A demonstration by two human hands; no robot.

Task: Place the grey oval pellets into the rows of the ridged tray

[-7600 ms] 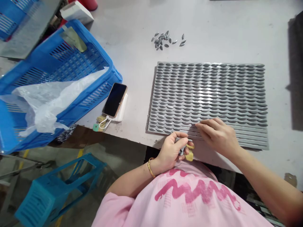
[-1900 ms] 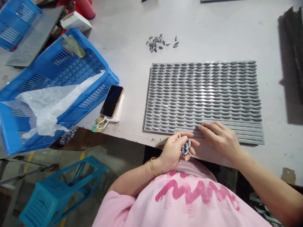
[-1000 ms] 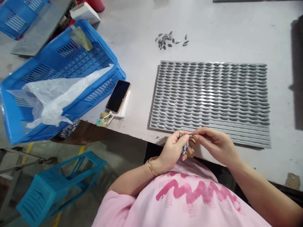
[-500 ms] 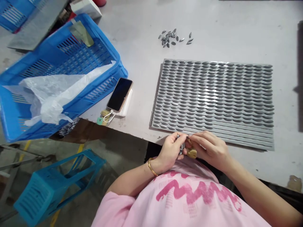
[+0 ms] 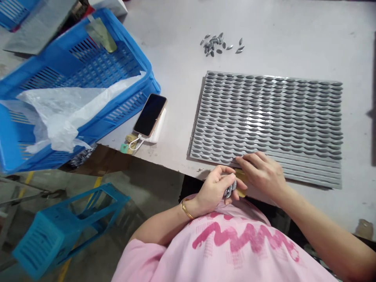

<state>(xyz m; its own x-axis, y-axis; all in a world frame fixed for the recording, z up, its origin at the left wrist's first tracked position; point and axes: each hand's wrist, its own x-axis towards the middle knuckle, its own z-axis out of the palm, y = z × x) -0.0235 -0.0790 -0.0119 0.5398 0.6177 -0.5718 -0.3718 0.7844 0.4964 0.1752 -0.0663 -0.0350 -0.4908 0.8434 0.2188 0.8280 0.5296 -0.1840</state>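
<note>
A grey ribbed tray point(image 5: 267, 117) lies on the table, its grooves lined with small grey spindle-shaped pieces; the nearest grooves are bare. My left hand point(image 5: 216, 190) is cupped at the table's near edge, closed on a handful of grey pieces point(image 5: 229, 190). My right hand point(image 5: 263, 172) rests on the tray's near left edge, fingers pinched together at a groove; what they pinch is hidden. A tan object point(image 5: 241, 192) shows under it.
A loose heap of grey pieces point(image 5: 219, 42) lies beyond the tray. A phone point(image 5: 149, 114) on a white power bank sits to the left. A blue crate point(image 5: 73, 86) with a plastic bag overhangs the table's left side. A blue stool point(image 5: 64, 227) stands on the floor.
My right hand has left my left hand, where it picked at the handful, and moved forward onto the tray's near rows. The left hand stays cupped at the table edge.
</note>
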